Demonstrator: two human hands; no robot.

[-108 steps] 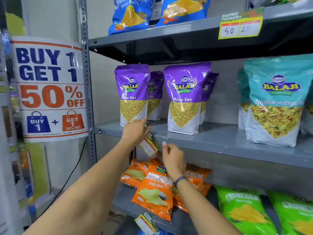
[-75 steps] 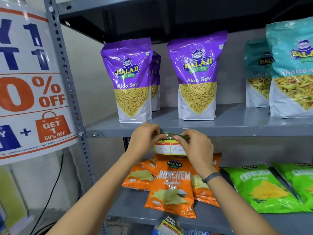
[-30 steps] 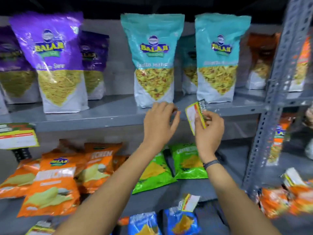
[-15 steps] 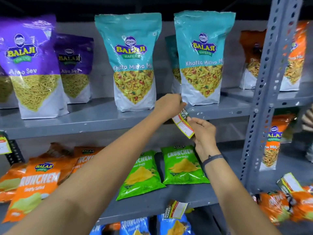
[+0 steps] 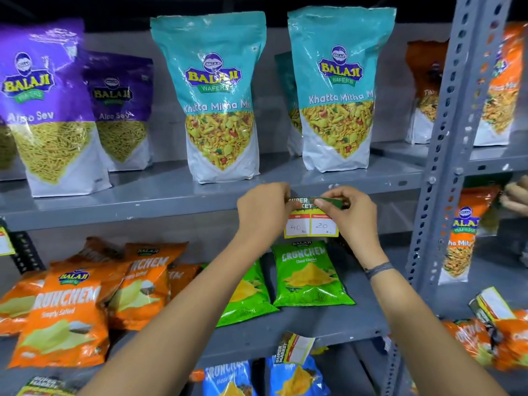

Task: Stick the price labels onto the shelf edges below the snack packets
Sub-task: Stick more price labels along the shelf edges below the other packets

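A yellow and green price label [image 5: 311, 221] marked 40 and 20 lies flat against the front edge of the grey middle shelf [image 5: 143, 208], below and between the two teal Khatta Mitha packets [image 5: 218, 110] [image 5: 337, 92]. My left hand [image 5: 263, 212] pinches its upper left corner. My right hand [image 5: 350, 215] pinches its upper right corner and green top strip. Both hands press the label's top against the shelf edge; the lower part hangs below it.
Purple Aloo Sev packets [image 5: 48, 115] stand at the left. Orange [image 5: 65, 315] and green [image 5: 308, 272] Crunchem packets lie on the shelf below. A grey perforated upright [image 5: 451, 138] stands at the right, with another person's hand [image 5: 517, 198] beyond it. Another label [image 5: 295, 348] hangs on the lower shelf edge.
The view shifted right from the purple packets to the teal ones. The label, held tilted between my hands half a second ago, now sits level against the shelf edge, both hands at its top corners.
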